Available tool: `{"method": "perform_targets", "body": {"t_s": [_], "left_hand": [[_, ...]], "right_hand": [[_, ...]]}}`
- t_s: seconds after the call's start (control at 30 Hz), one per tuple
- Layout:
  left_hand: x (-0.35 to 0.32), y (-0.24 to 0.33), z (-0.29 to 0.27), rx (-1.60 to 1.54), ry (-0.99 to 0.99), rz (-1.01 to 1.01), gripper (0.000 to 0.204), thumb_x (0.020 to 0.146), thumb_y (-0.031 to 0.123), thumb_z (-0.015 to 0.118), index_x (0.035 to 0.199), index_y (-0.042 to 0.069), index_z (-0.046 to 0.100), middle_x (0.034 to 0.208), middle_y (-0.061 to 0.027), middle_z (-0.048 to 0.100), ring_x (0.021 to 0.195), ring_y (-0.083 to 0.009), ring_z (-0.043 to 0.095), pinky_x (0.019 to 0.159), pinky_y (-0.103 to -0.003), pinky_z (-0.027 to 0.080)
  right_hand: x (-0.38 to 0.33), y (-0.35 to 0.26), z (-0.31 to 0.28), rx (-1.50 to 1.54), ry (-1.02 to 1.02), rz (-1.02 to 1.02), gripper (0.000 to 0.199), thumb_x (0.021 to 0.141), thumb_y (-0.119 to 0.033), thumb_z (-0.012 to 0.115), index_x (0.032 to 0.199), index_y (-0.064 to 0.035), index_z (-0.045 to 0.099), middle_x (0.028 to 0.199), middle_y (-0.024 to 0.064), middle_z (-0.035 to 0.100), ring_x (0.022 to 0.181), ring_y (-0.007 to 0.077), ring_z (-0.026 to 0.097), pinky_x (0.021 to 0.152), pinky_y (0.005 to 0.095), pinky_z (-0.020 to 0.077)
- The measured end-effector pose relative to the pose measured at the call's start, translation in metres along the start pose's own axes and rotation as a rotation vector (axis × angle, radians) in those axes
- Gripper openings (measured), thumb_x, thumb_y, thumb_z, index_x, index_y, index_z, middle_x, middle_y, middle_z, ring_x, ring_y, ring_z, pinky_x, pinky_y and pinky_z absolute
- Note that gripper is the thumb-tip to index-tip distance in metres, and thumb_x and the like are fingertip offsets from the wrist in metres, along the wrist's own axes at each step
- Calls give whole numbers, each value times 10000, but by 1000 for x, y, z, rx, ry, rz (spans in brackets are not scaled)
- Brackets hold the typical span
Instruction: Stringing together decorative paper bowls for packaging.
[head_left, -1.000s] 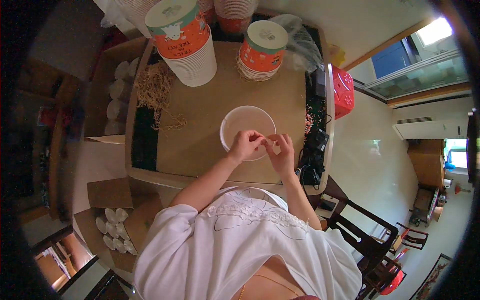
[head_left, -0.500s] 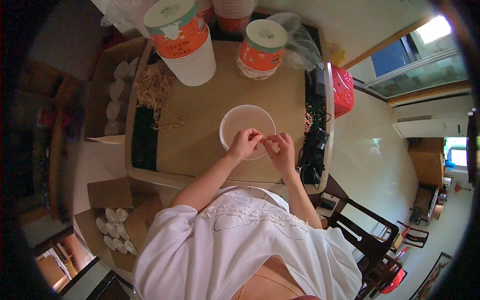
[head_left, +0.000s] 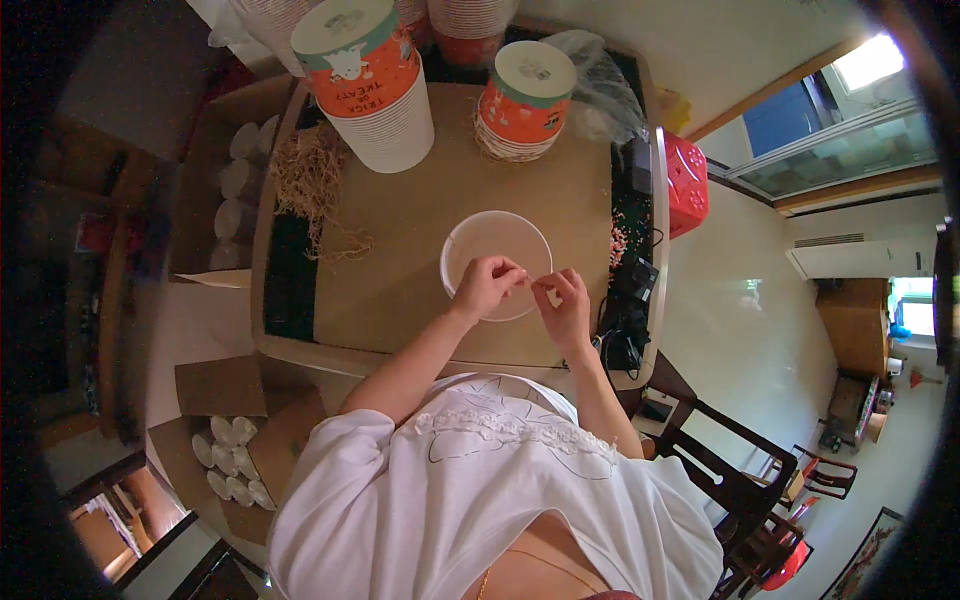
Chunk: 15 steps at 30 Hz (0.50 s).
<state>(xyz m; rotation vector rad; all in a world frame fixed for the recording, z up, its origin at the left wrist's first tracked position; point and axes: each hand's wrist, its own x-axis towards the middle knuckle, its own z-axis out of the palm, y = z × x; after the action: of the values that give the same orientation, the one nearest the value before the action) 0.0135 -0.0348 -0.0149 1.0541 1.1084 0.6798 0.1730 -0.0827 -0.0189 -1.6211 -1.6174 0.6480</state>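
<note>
A white paper bucket (head_left: 497,228) stands mouth up on the brown board in the middle of the table. Over its near right rim, my left hand (head_left: 488,285) and my right hand (head_left: 566,305) are close together, each with thumb and forefinger pinched. Between them runs a thin tan strand that looks like twine, mostly hidden by the fingers. A short bit of tan twine (head_left: 452,241) shows at the bucket's left rim. To the left lies a loose tangle of brown twine (head_left: 308,185).
Stacked paper buckets (head_left: 375,110) with orange and green print stand upside down at the back, beside a shorter stack (head_left: 525,95). A clear plastic bag (head_left: 600,85) and black cables (head_left: 622,345) lie rightward. Cartons (head_left: 215,400) of clear plastic pieces sit left.
My two hands have drawn slightly apart above the bucket's rim, and the fingertips no longer meet. The bucket stays nearly where it was.
</note>
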Motion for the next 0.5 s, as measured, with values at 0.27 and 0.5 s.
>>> {"method": "perform_targets", "body": {"t_s": [0.27, 0.5], "left_hand": [[4, -19, 7, 111, 269, 229, 126, 830, 97, 596, 785, -14, 634, 700, -82, 660, 649, -138, 635, 614, -260, 492], [-1, -3, 7, 179, 244, 243, 128, 824, 100, 604, 788, -19, 634, 699, -93, 659, 645, -138, 632, 607, -266, 491]], "right_hand": [[0, -2, 2, 30, 17, -83, 86, 694, -41, 660, 755, -55, 601, 753, 86, 554, 745, 269, 537, 663, 364, 423], [4, -23, -4, 144, 69, 19, 70, 736, -30, 667, 790, -39, 623, 768, 63, 577, 692, 182, 538, 628, 284, 431]]}}
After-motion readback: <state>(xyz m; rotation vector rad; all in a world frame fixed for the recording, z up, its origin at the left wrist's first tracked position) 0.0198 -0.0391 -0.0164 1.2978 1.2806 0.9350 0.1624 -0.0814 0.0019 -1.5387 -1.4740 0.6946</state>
